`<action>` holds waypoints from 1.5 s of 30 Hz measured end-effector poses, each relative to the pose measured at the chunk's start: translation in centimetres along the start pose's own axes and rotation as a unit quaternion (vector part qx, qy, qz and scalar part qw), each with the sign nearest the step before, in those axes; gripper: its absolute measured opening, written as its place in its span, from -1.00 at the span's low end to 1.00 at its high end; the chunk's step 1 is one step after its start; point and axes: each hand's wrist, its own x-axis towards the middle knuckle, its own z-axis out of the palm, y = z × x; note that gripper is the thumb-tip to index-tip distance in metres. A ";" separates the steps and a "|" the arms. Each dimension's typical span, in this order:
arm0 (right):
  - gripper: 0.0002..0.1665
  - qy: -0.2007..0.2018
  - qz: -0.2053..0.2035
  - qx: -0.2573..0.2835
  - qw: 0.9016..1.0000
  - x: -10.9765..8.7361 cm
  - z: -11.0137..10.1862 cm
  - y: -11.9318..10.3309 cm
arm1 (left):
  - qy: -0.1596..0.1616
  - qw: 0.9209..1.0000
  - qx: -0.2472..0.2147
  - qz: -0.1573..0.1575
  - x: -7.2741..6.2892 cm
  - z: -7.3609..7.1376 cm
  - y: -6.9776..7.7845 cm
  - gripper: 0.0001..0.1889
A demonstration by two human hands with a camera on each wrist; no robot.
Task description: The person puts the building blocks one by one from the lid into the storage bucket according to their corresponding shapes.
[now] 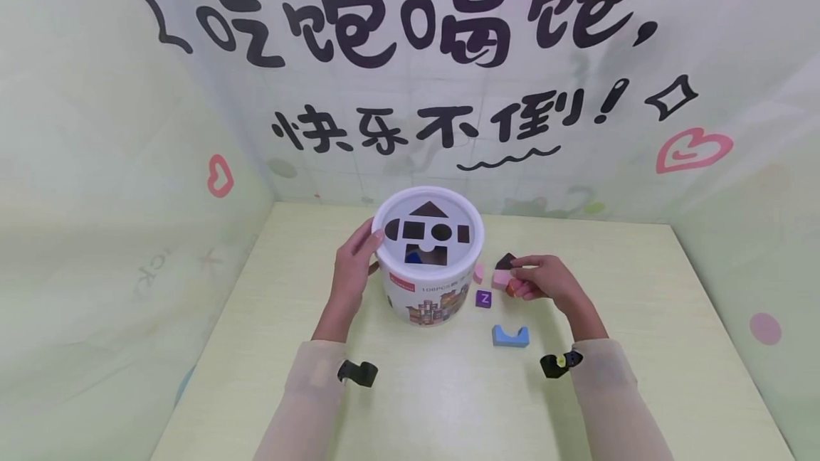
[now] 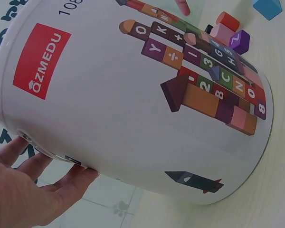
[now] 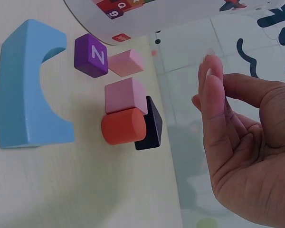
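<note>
A white toy-block bucket [image 1: 426, 290] stands upright under a white lid [image 1: 391, 210] with cut-out shapes. My left hand [image 1: 352, 269] holds its left side, thumb on the lid's rim, fingers against the wall in the left wrist view. Above several blocks right of the bucket hovers my right hand [image 1: 551, 283], fingers slightly bent, with nothing seen between them. Closest below it lie an orange-red cylinder [image 3: 123, 127], a pink block [image 3: 125, 96] and a black triangular block [image 3: 153, 124], grouped tightly. A second pink piece [image 3: 127, 62] and a purple Z cube [image 3: 90, 56] sit by the bucket's base.
A light-blue arch block [image 3: 23, 90] lies nearer to me on the pale wooden table [image 1: 435, 397]. Through a lid hole a blue piece [image 1: 415, 258] shows inside the bucket. A printed cloth backdrop [image 1: 384, 91] rises behind the table and along both sides.
</note>
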 end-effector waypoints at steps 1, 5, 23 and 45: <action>-0.50 0.000 0.001 0.000 1.000 0.1 0.0 0.2 | 0.000 1.000 0.001 0.000 0.0 0.0 0.0 -0.48; -0.50 -0.001 0.007 0.001 1.000 0.4 0.1 1.0 | 0.001 1.000 0.004 -0.001 0.0 0.0 -0.1 -0.49; -0.51 -0.004 0.029 0.036 0.999 1.4 0.8 3.8 | 0.000 1.000 0.007 -0.001 0.1 -0.1 -0.2 -0.50; -0.53 0.002 0.045 0.043 0.998 2.1 1.5 4.9 | 0.001 1.000 -0.001 0.004 0.1 -0.1 -0.2 -0.49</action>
